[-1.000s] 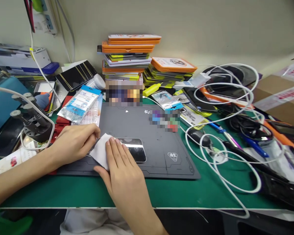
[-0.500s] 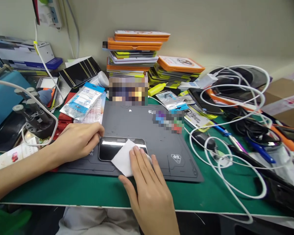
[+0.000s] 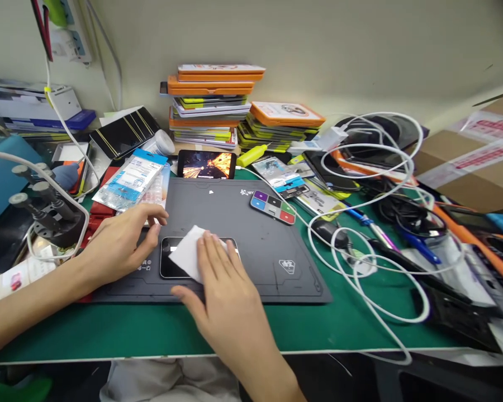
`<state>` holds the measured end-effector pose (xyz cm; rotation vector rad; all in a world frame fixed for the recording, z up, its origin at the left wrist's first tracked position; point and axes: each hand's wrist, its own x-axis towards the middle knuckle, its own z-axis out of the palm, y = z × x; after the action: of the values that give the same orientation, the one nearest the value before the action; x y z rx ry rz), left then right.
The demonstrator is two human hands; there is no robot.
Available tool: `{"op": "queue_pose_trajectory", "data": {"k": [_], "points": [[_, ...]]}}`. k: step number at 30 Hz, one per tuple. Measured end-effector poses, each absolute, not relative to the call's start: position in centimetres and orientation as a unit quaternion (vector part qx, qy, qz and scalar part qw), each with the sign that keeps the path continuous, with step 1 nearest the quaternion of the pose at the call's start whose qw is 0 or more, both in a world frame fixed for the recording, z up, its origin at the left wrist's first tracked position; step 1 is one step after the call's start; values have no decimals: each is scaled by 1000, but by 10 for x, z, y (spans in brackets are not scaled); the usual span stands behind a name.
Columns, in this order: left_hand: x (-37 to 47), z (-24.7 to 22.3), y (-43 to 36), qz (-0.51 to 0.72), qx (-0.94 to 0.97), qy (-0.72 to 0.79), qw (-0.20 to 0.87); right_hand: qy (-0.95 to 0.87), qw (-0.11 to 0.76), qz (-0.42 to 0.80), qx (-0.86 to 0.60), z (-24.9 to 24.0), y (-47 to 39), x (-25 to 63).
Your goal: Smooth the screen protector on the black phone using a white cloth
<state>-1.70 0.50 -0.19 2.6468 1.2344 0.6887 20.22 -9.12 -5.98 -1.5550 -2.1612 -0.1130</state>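
While my right hand (image 3: 232, 298) lies flat on a white cloth (image 3: 186, 252), fingers stretched straight and thumb spread aside, the cloth covers the middle of a black phone (image 3: 167, 264) that lies on the grey mat (image 3: 209, 209). My left hand (image 3: 123, 237) is half curled near the phone's left end, thumb and fingers parted, and holds nothing I can see. The mat rests on the green worktop (image 3: 121, 335).

Matt wipe (image 3: 188, 254) (cloth or paper, unclear which), glossy, glass-smooth phone (image 3: 168, 266), dull, rubbery-looking work mat (image 3: 207, 206)
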Motion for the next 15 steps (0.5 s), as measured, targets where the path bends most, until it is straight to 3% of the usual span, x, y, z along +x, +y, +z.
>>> {"op": "queue_pose_trajectory", "data": {"k": [5, 15], "points": [[-21, -4, 9, 223, 880, 415, 60, -802, 235, 16, -549, -47, -84, 161], [-18, -4, 11, 217, 880, 420, 44, -806, 258, -51, -531, -61, -120, 167]]}}
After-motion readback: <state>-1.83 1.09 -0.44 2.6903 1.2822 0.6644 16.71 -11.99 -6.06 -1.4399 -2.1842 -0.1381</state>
